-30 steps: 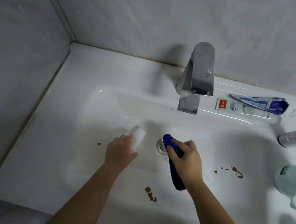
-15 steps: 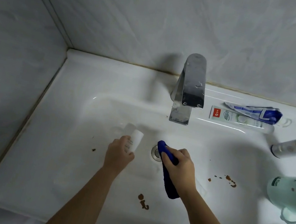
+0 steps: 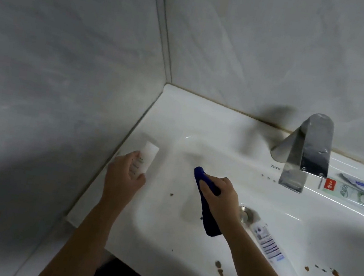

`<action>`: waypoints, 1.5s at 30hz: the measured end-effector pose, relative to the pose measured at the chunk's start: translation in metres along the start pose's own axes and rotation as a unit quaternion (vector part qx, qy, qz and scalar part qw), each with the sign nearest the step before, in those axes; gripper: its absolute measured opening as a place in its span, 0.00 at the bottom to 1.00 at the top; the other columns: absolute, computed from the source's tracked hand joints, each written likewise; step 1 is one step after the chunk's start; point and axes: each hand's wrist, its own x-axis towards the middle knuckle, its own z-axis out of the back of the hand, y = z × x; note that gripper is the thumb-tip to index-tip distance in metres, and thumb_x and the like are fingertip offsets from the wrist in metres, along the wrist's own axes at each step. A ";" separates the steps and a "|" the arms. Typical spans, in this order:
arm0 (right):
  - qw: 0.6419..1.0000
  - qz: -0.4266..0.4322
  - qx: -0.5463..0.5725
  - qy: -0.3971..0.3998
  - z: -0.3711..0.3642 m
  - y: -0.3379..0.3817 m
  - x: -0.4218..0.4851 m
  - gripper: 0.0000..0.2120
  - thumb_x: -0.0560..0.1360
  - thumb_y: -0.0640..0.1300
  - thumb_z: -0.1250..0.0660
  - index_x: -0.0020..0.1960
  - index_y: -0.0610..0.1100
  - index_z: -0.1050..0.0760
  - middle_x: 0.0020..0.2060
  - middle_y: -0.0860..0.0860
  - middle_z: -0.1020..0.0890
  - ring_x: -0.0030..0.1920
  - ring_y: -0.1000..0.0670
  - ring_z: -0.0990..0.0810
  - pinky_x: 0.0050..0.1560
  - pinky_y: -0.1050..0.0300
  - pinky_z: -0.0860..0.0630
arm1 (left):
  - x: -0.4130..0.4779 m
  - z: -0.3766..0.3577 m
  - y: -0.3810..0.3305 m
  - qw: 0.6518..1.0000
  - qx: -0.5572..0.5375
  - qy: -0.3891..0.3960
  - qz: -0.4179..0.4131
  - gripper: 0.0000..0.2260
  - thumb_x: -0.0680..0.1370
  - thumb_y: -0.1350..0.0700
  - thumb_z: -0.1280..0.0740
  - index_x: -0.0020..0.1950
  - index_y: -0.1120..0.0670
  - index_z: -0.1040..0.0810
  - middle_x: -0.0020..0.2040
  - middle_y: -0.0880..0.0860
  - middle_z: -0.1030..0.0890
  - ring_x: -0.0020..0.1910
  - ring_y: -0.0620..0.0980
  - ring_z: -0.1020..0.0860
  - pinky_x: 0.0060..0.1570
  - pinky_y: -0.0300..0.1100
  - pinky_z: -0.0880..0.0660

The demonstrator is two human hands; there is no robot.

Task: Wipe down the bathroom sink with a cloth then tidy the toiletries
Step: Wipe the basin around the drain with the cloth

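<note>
We find the blue cloth [image 3: 210, 225] bunched in the right hand [image 3: 222, 198], fingers curled round it. One end pokes out past the knuckles; the other hangs toward the bowl. It sits over the L slope of the sink [image 3: 179, 118], just L of the drain [image 3: 246, 216]. Contact w/ the porcelain: cannot confirm.

Brown stains [image 3: 221, 274] show at the front of the bowl, w/ more at far R and one speck near the cloth.

The left hand [image 3: 122, 177], well apart from the right, grips a white bottle [image 3: 148, 154] at the L ledge by the wall. Whether its base rests on the worktop we cannot tell.

A tube [image 3: 266, 245] lies in the bowl beside the drain. Toothpaste tubes [image 3: 347, 188] lie on the back ledge, R of the tap [image 3: 305, 152].

Our assessment: the step in hand is clearing the bowl so wiping can proceed; the wipe itself is not done. The next move calls for parking the bottle upright clear of the bowl, then pressing the cloth flat and sweeping over the stains.
</note>
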 end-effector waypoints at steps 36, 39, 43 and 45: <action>0.903 -0.202 0.133 -0.356 0.145 -0.110 -0.106 0.10 0.73 0.46 0.33 0.40 0.63 0.24 0.44 0.49 0.23 0.43 0.51 0.22 0.47 0.54 0.27 | -0.066 -0.204 -0.144 0.836 0.007 0.367 -0.409 0.17 0.72 0.54 0.31 0.61 0.55 0.24 0.61 0.50 0.24 0.61 0.51 0.29 0.61 0.42 0.36; 0.892 -0.222 0.141 -0.367 0.154 -0.125 -0.114 0.06 0.72 0.46 0.32 0.47 0.54 0.20 0.47 0.50 0.21 0.47 0.52 0.22 0.50 0.55 0.27 | -0.078 -0.233 -0.158 0.791 0.056 0.397 -0.463 0.20 0.73 0.52 0.32 0.64 0.50 0.27 0.64 0.47 0.28 0.65 0.48 0.34 0.60 0.39 0.43; 0.886 -0.233 0.153 -0.371 0.161 -0.136 -0.122 0.08 0.72 0.47 0.32 0.46 0.61 0.22 0.45 0.56 0.22 0.44 0.62 0.23 0.43 0.67 0.31 | -0.095 -0.260 -0.169 0.740 0.109 0.440 -0.496 0.25 0.73 0.49 0.33 0.69 0.47 0.34 0.68 0.45 0.33 0.67 0.47 0.39 0.61 0.39 0.47; 0.885 -0.236 0.154 -0.372 0.163 -0.139 -0.124 0.09 0.72 0.48 0.32 0.46 0.62 0.23 0.44 0.57 0.23 0.42 0.64 0.24 0.41 0.69 0.32 | -0.101 -0.266 -0.171 0.734 0.125 0.448 -0.495 0.25 0.72 0.49 0.33 0.69 0.46 0.34 0.68 0.45 0.32 0.67 0.47 0.38 0.59 0.39 0.48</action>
